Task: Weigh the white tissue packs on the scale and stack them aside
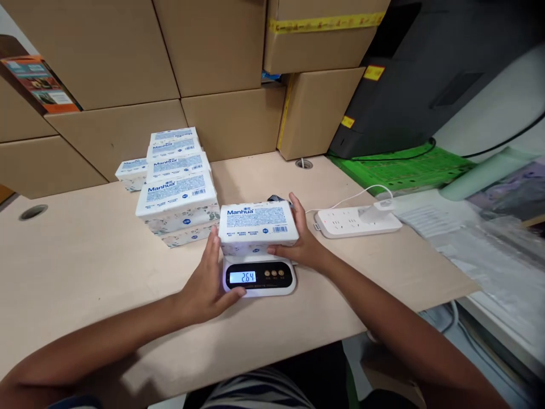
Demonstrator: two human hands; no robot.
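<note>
A white tissue pack (259, 222) with blue "Manhua" print lies on a small digital scale (259, 292), covering its weighing plate. The scale's lit display shows digits that look like 264. My right hand (305, 241) grips the pack at its right end, with the thumb across the front and a finger behind. My left hand (208, 284) has its fingers stretched along the pack's left side. Its thumb is spread apart and rests by the scale's front edge. Left of the scale stand several stacked tissue packs (179, 196) of the same kind, with a single pack (131, 173) beside them.
Cardboard boxes (230, 122) form a wall along the back of the table (106, 250). To the right lie a white power strip (357, 222) with a plugged-in charger and a green crate (383, 167) under a dark machine (404, 96). Clear plastic bags (489, 255) lie farther right.
</note>
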